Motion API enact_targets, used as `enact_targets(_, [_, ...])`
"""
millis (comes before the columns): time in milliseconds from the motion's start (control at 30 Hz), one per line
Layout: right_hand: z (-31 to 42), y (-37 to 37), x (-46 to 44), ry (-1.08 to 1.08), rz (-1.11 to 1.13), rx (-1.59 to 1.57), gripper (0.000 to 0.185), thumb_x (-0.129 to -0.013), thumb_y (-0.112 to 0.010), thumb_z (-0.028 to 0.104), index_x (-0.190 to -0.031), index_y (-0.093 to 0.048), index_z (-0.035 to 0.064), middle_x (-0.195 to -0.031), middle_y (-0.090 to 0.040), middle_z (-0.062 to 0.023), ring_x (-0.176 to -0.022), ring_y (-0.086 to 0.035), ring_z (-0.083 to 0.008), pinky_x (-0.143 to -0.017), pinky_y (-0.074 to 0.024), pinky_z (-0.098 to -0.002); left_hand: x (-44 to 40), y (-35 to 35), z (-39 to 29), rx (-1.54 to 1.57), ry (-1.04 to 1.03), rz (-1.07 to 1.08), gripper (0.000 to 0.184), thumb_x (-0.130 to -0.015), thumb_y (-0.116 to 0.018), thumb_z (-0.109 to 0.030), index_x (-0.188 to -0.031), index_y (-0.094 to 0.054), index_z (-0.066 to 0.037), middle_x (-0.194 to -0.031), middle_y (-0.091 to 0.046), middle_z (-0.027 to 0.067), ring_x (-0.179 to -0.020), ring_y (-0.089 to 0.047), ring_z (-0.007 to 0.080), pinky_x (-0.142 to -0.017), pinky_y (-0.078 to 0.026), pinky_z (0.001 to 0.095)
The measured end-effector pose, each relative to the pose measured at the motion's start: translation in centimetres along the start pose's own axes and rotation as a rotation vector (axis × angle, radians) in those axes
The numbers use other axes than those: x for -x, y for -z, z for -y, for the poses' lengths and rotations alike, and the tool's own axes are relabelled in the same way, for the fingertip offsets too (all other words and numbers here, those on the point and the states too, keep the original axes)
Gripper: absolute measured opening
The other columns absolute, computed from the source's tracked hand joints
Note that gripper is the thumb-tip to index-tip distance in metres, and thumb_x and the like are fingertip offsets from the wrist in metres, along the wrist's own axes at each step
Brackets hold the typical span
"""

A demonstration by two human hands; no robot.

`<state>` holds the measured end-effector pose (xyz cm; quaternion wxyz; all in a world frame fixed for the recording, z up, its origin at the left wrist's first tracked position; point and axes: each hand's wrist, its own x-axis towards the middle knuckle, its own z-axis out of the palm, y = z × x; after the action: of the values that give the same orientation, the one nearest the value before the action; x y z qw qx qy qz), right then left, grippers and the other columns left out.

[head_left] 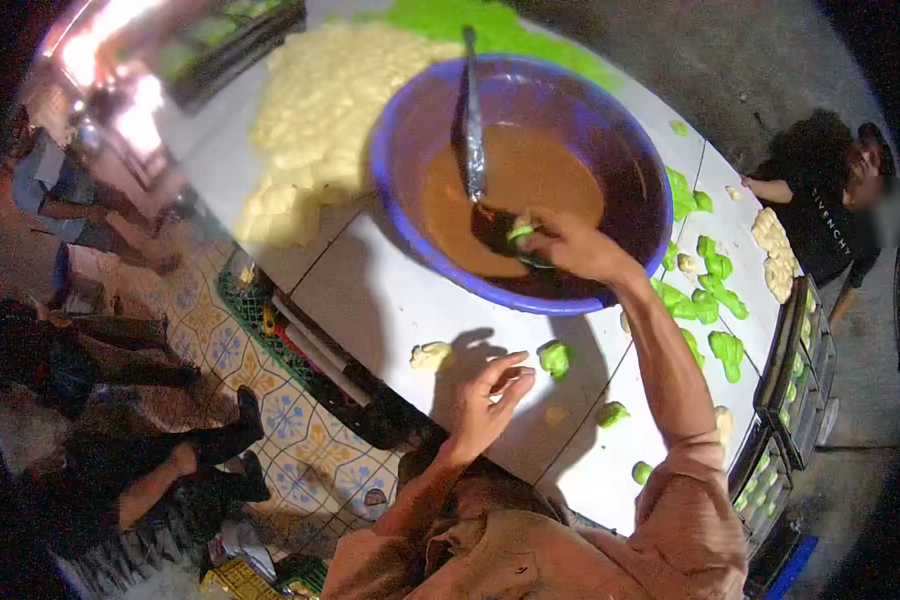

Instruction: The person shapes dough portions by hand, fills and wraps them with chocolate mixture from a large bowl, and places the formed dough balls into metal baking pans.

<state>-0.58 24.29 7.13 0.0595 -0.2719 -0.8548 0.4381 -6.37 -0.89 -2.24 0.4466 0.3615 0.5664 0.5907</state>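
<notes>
The white tiled table [410, 320] spans your view, w/ patterned floor [290, 415] and ppl's legs [185, 460] on the L, and a person in a black top [820, 215] on the R. On it, the purple basin [523, 302] holds brown liquid [555, 180] & a foil-wrapped handle [475, 150]; a cream mass [320, 110] lies beside it. Your R arm reaches over the rim, R hand [570, 243] bent down, fingers closed on a green lump [520, 232] inside the basin. Your L hand [485, 405] is half-open, empty, fingers angled twd another green piece [554, 360] nearby.
</notes>
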Motion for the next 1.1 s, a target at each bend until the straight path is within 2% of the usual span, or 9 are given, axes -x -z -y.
enact_targets(133, [-11.5,-3.2,-3.2,0.23,0.23,0.567,0.04,-0.081,-0.056,0.016,-0.116,-0.054,-0.0032,-0.115,-0.059,-0.0279,-0.112,-0.056,-0.0399,-0.095,-0.0452,-0.0455,0.3,2.0,0.3,0.043,0.08,-0.031,0.029,-0.093,-0.065,-0.013,-0.12,-0.063,-0.001,-0.101,-0.071,0.01,-0.094,-0.067,0.014,-0.083,-0.054,0.0286])
enact_targets(200, [-0.5,-1.9,-2.6,-0.17,0.567,0.698,0.051,-0.082,-0.057,0.021,-0.128,-0.049,-0.0018,-0.126,-0.055,-0.0278,-0.117,-0.053,-0.0409,-0.098,-0.0437,-0.0482,0.4,3.0,0.6,0.062,0.122,-0.033,0.029,-0.094,-0.064,-0.014,-0.12,-0.062,-0.001,-0.101,-0.071,0.0112,-0.094,-0.067,0.0144,-0.083,-0.054,0.0284])
enact_targets(300, [-0.4,-1.2,-2.1,-0.035,0.465,0.385,0.047,-0.084,-0.056,0.019,-0.128,-0.053,0.0009,-0.124,-0.057,-0.0273,-0.112,-0.057,-0.0412,-0.097,-0.0443,-0.047,0.7,3.4,0.3,0.043,0.063,-0.051,0.029,-0.094,-0.064,-0.014,-0.12,-0.063,-0.001,-0.101,-0.071,0.011,-0.093,-0.067,0.0145,-0.082,-0.055,0.0287])
enact_targets(333, [0.0,-0.9,-1.6,-0.153,0.407,0.503,0.038,-0.089,-0.057,0.024,-0.12,-0.059,0.0032,-0.113,-0.065,-0.0235,-0.102,-0.062,-0.0367,-0.092,-0.0456,-0.0438,0.7,3.5,0.4,0.052,0.116,-0.005,0.028,-0.095,-0.061,-0.007,-0.121,-0.059,0.003,-0.107,-0.067,0.0122,-0.094,-0.065,0.0167,-0.083,-0.054,0.029])
enact_targets(433, [2.4,0.0,-0.3,-0.146,0.23,0.02,0.027,-0.093,-0.058,0.026,-0.104,-0.064,0.002,-0.091,-0.069,-0.0141,-0.087,-0.064,-0.0235,-0.079,-0.0478,-0.0365,0.5,2.8,0.4,0.099,0.039,-0.04,0.029,-0.095,-0.063,-0.014,-0.12,-0.062,0.001,-0.099,-0.071,0.011,-0.088,-0.068,0.0147,-0.078,-0.055,0.0278])
enact_targets(500, [1.1,-0.4,0.0,-0.073,0.167,-0.133,0.02,-0.096,-0.058,0.024,-0.09,-0.06,0.0044,-0.075,-0.062,-0.0014,-0.071,-0.057,-0.0105,-0.064,-0.044,-0.0284,0.0,2.5,0.2,0.089,0.022,-0.015,0.029,-0.095,-0.063,-0.013,-0.12,-0.062,0.001,-0.098,-0.071,0.011,-0.087,-0.068,0.0145,-0.078,-0.055,0.0269])
enact_targets(700, [4.2,1.3,4.8,-0.205,-0.098,-0.814,0.018,-0.096,-0.06,0.021,-0.096,-0.057,0.0035,-0.072,-0.059,-0.0027,-0.061,-0.057,-0.0101,-0.054,-0.044,-0.0233,-2.2,-0.5,-2.4,0.185,-0.03,0.057,0.028,-0.095,-0.063,-0.011,-0.119,-0.062,0.002,-0.101,-0.07,0.0119,-0.089,-0.068,0.0151,-0.076,-0.056,0.0271])
enact_targets(900, [3.1,-0.2,12.3,-0.1,-0.451,-1.159,0.021,-0.094,-0.062,0.023,-0.104,-0.054,0.0061,-0.089,-0.063,-0.0045,-0.079,-0.063,-0.0134,-0.073,-0.0531,-0.0272,-3.3,-6.5,-5.5,0.59,0.133,0.231,0.044,-0.104,-0.044,-0.031,-0.133,-0.05,0.001,-0.127,-0.059,0.0145,-0.12,-0.057,0.0256,-0.093,-0.053,0.0383])
enact_targets(1100, [-1.0,-3.6,22.3,-0.049,-0.663,-1.29,0.032,-0.089,-0.063,0.021,-0.113,-0.052,0.004,-0.107,-0.06,-0.0086,-0.096,-0.059,-0.0181,-0.089,-0.0481,-0.0328,-1.7,-10.9,-4.1,0.609,0.277,0.26,0.036,-0.099,-0.056,-0.028,-0.122,-0.057,0.001,-0.108,-0.064,0.0098,-0.1,-0.065,0.019,-0.089,-0.055,0.0359])
